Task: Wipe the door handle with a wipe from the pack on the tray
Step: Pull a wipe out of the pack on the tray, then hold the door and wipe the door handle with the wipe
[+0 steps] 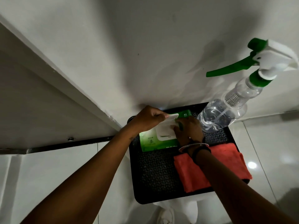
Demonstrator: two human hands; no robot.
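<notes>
Hands are working at pack (155, 141), which is lying on the far left part of black tray (155, 172). Left hand (148, 118) is pinching the white lid (172, 116), holding it flipped up. Right hand (188, 130) is resting on the pack's opening, fingers curled there; grip on a wipe can't be told. Red cloth (226, 160) is lying near right, spray bottle (229, 104) standing far right.

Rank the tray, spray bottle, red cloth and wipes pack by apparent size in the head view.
1. Black tray, largest.
2. Spray bottle, though nearness to the camera inflates it.
3. Red cloth.
4. Green wipes pack, smallest, partly covered by both hands.
</notes>
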